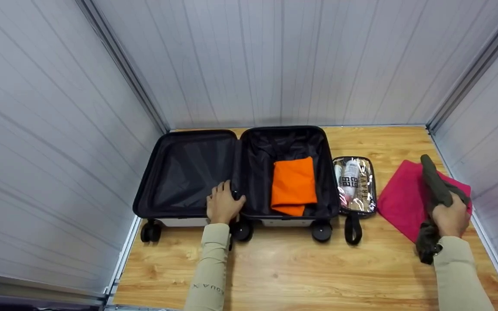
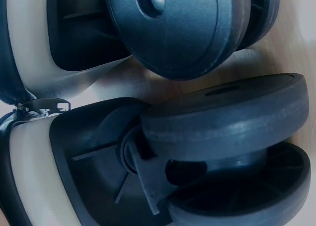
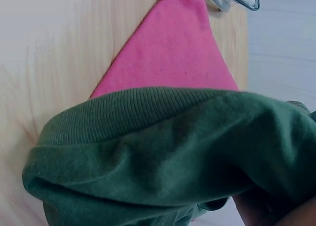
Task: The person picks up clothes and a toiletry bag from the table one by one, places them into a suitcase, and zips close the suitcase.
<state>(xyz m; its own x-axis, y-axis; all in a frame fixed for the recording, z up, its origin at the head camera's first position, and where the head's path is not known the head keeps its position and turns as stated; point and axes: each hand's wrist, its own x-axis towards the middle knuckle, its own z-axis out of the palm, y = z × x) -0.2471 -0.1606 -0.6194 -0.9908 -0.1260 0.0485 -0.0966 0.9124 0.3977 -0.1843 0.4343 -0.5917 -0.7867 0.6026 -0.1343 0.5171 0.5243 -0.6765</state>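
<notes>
Walls (image 1: 275, 56): pale panels w/ narrow seams, at L, far & R.
Floor (image 1: 283, 276): lt. wood grain.
Suitcase (image 1: 239, 168): spread flat on floor; L half (image 1: 188, 172) & R half (image 1: 257, 181) joined at hinge; dk. lining, pale shell.
Pink cloth (image 1: 404, 194): flat on floor near R wall, partly covered by green garment.
Green garment (image 1: 437, 185): bunched over pink cloth, in R hand; ribbed band seen in R wrist view.
Orange cloth (image 1: 293, 181): folded, in R half, toward its near R.
Clear pouch (image 1: 363, 201): blk. rim; on floor btwn suitcase & pink cloth.
R hand (image 1: 451, 218): fingers curled round green garment, gripping.
L hand (image 1: 224, 203): fingers relaxed, laid over near rim of L half, by hinge.
Bottle (image 1: 351, 177): wht., inside clear pouch.
Wheels (image 1: 243, 231): blk., along suitcase near side.
Strap (image 1: 353, 230): blk. loop, near end of clear pouch.
</notes>
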